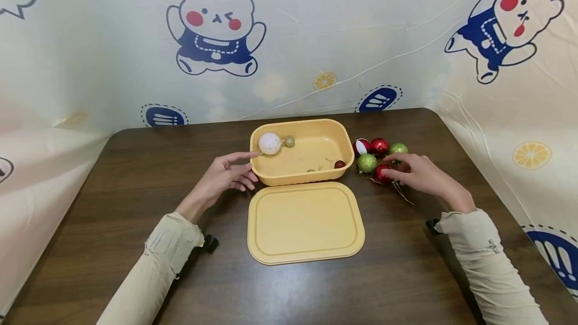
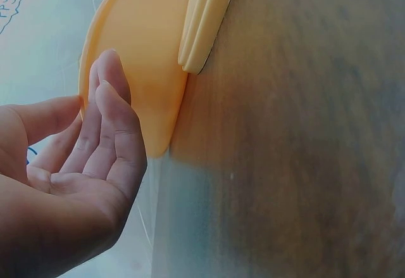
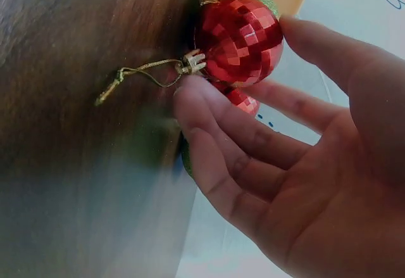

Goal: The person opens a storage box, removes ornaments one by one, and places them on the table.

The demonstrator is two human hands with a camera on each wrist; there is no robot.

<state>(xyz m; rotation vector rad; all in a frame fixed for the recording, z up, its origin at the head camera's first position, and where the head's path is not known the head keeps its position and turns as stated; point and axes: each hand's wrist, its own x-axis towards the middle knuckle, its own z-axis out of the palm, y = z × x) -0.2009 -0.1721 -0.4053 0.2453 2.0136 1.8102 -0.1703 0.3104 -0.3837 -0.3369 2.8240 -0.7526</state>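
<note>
My left hand point(image 1: 224, 174) is at the left end of a yellow plastic box point(image 1: 300, 178), fingertips at its rim and end wall, fingers loosely bent. Inside the box lie a white speckled ball point(image 1: 269, 143), a small gold ball point(image 1: 289, 141) and a small dark red ball point(image 1: 339, 164). To the right of the box, my right hand point(image 1: 424, 177) has thumb and fingers around a red faceted Christmas bauble point(image 3: 240, 40). Its gold cap and string loop point(image 3: 149, 69) stick out on the table side.
Beside the right hand sit a green glitter bauble point(image 1: 367, 163), another green one point(image 1: 398, 149), a shiny red one point(image 1: 379, 146) and a red-and-white one point(image 1: 360, 147). The yellow lid point(image 1: 306, 223) lies in front of the box on the brown table point(image 1: 149, 179). A printed cloth point(image 1: 293, 29) hangs behind.
</note>
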